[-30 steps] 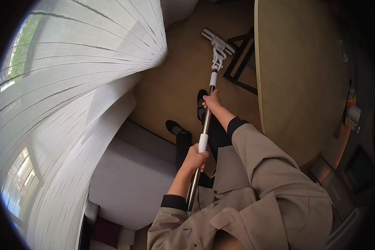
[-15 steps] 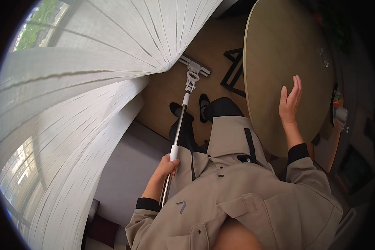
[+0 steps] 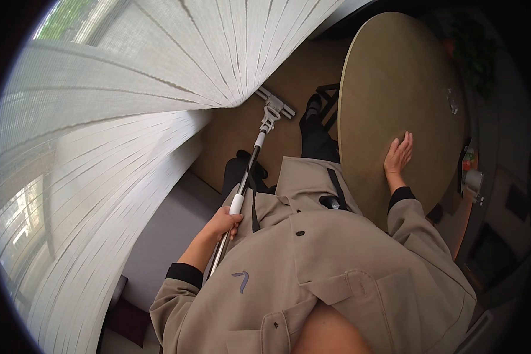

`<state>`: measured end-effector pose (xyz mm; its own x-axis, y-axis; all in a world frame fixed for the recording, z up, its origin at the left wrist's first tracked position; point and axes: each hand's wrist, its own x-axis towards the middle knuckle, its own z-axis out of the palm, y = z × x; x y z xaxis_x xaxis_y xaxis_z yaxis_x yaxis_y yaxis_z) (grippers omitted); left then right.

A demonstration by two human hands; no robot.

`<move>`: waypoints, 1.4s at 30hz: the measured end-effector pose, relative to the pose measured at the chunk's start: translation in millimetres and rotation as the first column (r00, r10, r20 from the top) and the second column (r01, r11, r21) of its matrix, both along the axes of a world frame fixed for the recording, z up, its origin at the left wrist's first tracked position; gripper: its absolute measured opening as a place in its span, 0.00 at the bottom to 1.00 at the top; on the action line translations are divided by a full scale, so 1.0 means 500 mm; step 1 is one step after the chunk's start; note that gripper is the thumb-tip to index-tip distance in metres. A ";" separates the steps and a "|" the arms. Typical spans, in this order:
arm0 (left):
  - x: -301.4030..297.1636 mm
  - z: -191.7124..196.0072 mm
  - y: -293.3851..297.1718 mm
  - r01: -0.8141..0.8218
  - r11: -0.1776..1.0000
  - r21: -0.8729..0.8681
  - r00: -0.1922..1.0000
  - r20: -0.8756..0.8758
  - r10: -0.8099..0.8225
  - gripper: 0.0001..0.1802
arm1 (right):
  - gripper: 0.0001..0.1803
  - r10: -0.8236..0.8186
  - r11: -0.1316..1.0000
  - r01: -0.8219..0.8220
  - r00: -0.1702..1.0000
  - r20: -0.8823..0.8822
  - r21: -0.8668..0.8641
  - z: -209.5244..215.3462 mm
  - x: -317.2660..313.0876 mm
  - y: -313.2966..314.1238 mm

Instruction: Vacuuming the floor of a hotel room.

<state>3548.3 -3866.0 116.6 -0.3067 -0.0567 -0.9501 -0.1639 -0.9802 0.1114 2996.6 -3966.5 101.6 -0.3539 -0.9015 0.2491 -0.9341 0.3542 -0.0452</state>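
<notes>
While the left hand [image 3: 223,223] grips it, the mop [image 3: 255,154] slants.

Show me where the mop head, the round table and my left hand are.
mop head [image 3: 275,104]: head view, on the flat grey bar at the pole's far end.
round table [image 3: 395,76]: head view, on the bare tan top.
left hand [image 3: 224,222]: head view, on the knuckles wrapped around the pole.
</notes>
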 end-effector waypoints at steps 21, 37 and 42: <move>-0.051 0.027 -0.014 -0.075 0.997 0.011 0.996 0.053 0.074 0.08 | 0.29 -0.046 0.998 0.046 0.999 0.003 0.031 -0.003 -0.036 -0.042; -0.064 0.000 -0.020 0.096 0.994 -0.058 0.993 0.078 -0.092 0.06 | 0.29 -0.037 0.998 0.037 0.999 -0.011 -0.045 -0.007 -0.079 -0.047; -0.072 -0.009 -0.004 0.090 0.995 -0.053 0.988 0.128 -0.082 0.06 | 0.29 -0.068 0.997 0.068 0.998 -0.016 -0.037 -0.009 -0.091 -0.046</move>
